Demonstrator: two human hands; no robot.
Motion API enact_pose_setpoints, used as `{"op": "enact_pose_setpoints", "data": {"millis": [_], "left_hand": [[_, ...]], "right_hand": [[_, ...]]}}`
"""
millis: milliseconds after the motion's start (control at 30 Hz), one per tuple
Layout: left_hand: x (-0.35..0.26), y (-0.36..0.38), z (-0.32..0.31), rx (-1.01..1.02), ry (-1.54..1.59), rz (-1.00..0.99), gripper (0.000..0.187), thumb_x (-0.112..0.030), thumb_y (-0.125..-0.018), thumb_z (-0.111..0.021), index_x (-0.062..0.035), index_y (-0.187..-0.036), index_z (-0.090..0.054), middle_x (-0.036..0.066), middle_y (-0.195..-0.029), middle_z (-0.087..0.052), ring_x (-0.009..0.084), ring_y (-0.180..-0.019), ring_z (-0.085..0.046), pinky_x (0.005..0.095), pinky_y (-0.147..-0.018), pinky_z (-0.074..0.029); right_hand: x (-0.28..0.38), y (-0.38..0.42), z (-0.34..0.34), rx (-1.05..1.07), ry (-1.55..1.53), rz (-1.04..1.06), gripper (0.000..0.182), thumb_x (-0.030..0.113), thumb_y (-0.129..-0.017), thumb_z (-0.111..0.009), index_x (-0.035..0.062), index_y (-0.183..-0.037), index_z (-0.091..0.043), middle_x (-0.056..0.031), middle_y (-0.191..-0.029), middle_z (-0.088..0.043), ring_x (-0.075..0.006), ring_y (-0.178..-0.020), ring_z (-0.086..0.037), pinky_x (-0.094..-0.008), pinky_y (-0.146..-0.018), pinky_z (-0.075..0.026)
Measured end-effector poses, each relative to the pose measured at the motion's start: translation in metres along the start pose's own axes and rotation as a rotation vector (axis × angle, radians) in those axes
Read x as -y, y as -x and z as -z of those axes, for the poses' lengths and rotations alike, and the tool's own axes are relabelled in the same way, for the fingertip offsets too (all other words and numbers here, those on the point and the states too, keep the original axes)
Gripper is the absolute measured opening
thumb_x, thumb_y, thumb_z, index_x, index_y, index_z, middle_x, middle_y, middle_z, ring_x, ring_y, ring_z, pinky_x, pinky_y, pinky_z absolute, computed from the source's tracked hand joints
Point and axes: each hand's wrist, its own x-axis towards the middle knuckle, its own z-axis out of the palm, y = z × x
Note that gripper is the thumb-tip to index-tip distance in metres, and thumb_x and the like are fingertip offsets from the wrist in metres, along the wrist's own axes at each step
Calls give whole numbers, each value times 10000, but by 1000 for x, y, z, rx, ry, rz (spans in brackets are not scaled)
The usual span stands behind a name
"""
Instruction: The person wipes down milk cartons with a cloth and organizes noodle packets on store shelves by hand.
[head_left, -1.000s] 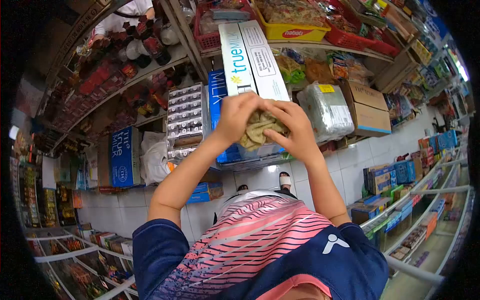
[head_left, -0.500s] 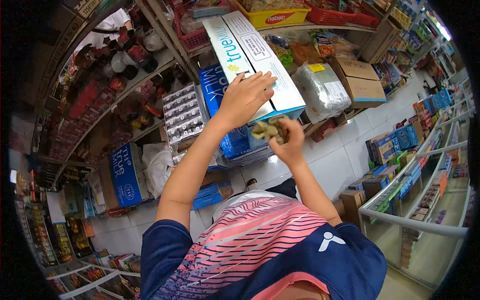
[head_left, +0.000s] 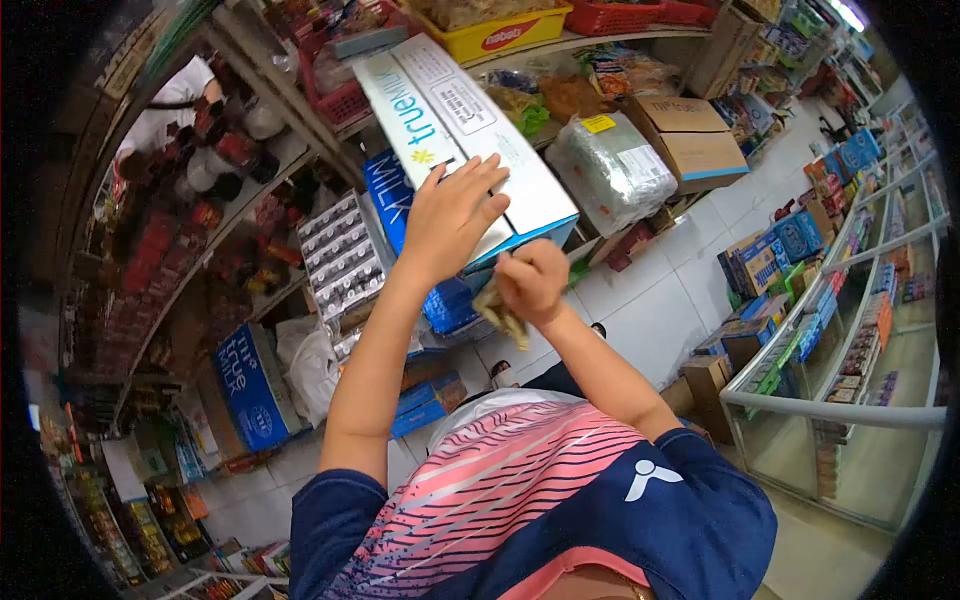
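Note:
A white and blue milk carton box [head_left: 520, 180] lies on top of a stack of goods near the shelf. On its top rests my left hand [head_left: 452, 215], palm down with the fingers spread. At the box's near end, my right hand [head_left: 535, 283] is closed around a crumpled greenish-yellow cloth [head_left: 498, 312], which hangs below the fist. Beneath the white box, a blue milk box [head_left: 388, 200] shows on its left side. A tray of small wrapped packs [head_left: 342, 257] sits left of the blue box.
A plastic-wrapped bundle [head_left: 612, 175] and a brown carton [head_left: 695, 145] stand right of the white box. Behind are a yellow basket [head_left: 500, 36] and red baskets. Another blue milk box [head_left: 250, 388] stands at the left. A glass display case [head_left: 830, 412] stands at the right.
My right hand has moved left and slightly down with the cloth, to just below the box's near end. My left hand stays on the box. The whole view has shifted a little.

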Motion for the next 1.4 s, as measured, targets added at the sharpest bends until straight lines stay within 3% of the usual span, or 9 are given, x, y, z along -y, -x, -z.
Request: {"op": "enact_pose_setpoints", "data": {"millis": [200,300,400,500,700,867,933,1067,1400], "left_hand": [[-5,1,5,-3,30,55,341,-250,-857,-442,-53,-1118,-538,91,-1235,-490,254,-1200,-395,414,-1023,-196],[-34,16,2,-224,144,-78,182,-60,-762,-570,3,-930,-601,171,-952,-607,313,-894,-580,378,-792,-451],[-78,35,-33,-24,512,-197,155,-59,-734,-586,1,-876,-602,141,-841,-624,265,-692,-623,331,-622,-495],[-115,17,-89,218,468,229,424,-189,-757,-618,-35,-1133,-495,109,-808,-589,247,-650,-604,316,-572,-471],[-130,-44,-207,292,587,102,433,-315,-772,-606,-34,-1083,-499,133,-926,-522,307,-833,-554,368,-688,-439],[-158,-109,-279,300,641,120,399,-319,-763,-613,23,-954,-535,162,-942,-516,321,-872,-533,352,-727,-418],[-177,-135,-298,358,718,131,416,-320,-768,-609,58,-914,-518,192,-891,-510,335,-859,-524,359,-725,-407],[-208,-163,-356,367,761,36,360,-281,-765,-617,45,-881,-518,182,-875,-522,325,-820,-513,353,-710,-406],[-243,-213,-397,366,913,105,404,-216,-758,-636,36,-1053,-523,163,-1003,-541,258,-959,-518,333,-846,-392]], "right_hand": [[-13,70,19,180,-19,-192,143,65,-641,-631,93,-760,-556,-53,-646,-469,-222,-551,-486,-319,-481,-375],[-29,87,51,159,23,-475,102,26,-666,-607,64,-744,-554,-64,-638,-454,-205,-542,-470,-292,-487,-372],[-47,86,90,97,-194,-1004,47,-7,-732,-553,27,-762,-546,-28,-662,-475,-91,-561,-434,-217,-506,-341],[-62,47,126,-213,-454,-1224,35,1,-751,-553,26,-769,-537,4,-691,-500,-67,-587,-441,-204,-530,-345],[-109,14,198,-481,-593,-1146,110,-40,-742,-500,31,-825,-508,-39,-725,-523,-112,-644,-499,-218,-603,-400],[-118,-96,337,-389,-512,-544,224,115,-766,-465,23,-970,-475,-171,-903,-577,-245,-857,-559,-382,-870,-399],[-77,-160,383,-495,-752,-470,156,211,-810,-500,83,-849,-420,-208,-718,-572,-291,-749,-572,-474,-776,-420],[-42,-220,468,-120,-663,-28,158,208,-805,-503,78,-860,-432,-202,-750,-567,-289,-772,-564,-464,-783,-416],[-80,-234,528,16,-427,80,173,201,-791,-513,68,-888,-461,-188,-831,-555,-285,-827,-543,-441,-801,-406]]}}
